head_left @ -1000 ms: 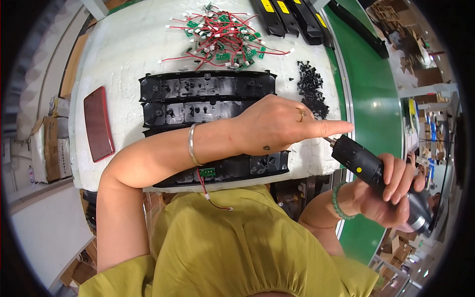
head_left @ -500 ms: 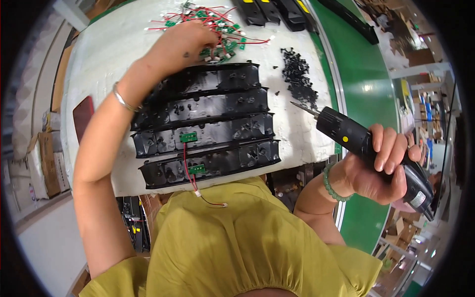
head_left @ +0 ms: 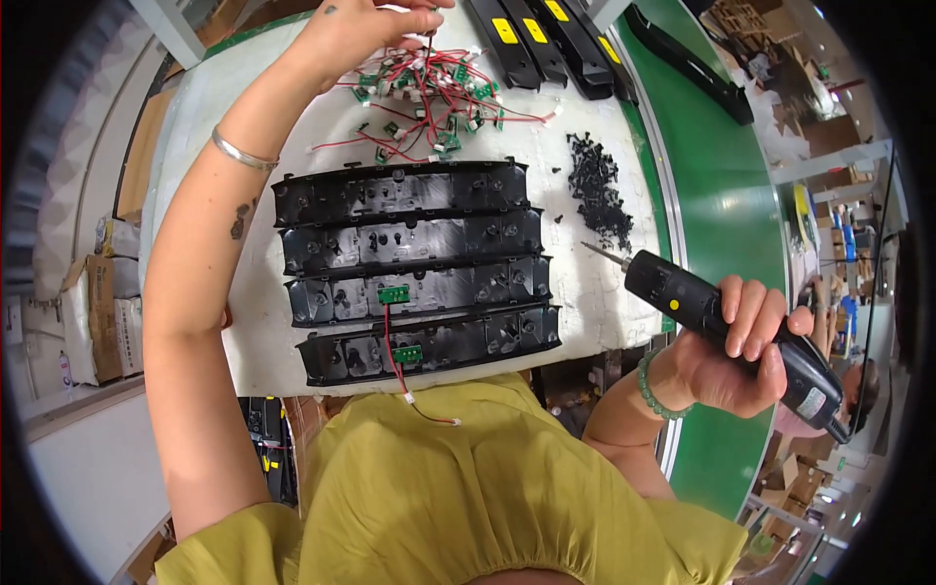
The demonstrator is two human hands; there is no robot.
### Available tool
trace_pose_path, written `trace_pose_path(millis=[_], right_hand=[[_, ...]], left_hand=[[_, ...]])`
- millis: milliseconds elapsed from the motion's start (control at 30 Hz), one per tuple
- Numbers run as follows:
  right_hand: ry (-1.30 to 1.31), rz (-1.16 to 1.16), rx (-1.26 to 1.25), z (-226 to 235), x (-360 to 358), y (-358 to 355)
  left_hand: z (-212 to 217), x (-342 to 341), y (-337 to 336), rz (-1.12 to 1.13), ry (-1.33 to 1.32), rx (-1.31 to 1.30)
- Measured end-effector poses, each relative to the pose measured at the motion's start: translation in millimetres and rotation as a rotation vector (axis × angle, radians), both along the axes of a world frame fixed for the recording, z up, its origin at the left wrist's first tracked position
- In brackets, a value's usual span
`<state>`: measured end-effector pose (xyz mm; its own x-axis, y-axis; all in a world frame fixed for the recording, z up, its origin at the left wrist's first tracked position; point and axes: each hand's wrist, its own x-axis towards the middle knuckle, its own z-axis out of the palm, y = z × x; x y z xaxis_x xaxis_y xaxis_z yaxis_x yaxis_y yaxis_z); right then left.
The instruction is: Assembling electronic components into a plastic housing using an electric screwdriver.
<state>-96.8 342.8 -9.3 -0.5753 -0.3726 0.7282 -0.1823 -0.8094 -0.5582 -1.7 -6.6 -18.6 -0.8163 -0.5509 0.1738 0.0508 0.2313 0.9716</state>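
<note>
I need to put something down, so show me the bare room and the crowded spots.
Bare: the white tabletop right of the four black housings, on the near side of the dark screws; also the green surface between the long black part and the electric screwdriver. Crowded: beyond the housings, where wired circuit boards pile up.

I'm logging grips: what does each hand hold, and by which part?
The right hand grips the black electric screwdriver around its rear half. The left hand is by the wired boards; whether it holds one cannot be told.

L fingers point(head_left: 415, 21) part cut, top edge; blk screws point(head_left: 598, 192), indiv. shapes unclear
</note>
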Motion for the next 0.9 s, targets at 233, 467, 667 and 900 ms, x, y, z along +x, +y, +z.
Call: trace_pose_path(millis=[233,467,667,900], right_hand=[[-0.024,-0.007,0.005,-3,2,-9],[-0.016,0.012,0.018,-1,2,-10],[-0.018,0.0,0.015,0,6,-9],[-0.042,0.049,0.043,-1,1,-9]], left_hand=[[-11,9,-8,-0.112,-0.058,-0.188],[7,3,-4,0.105,0.174,-1.015],[10,5,-25,0.226,0.219,-1.281],[6,46,-12,0.185,0.237,-0.063]])
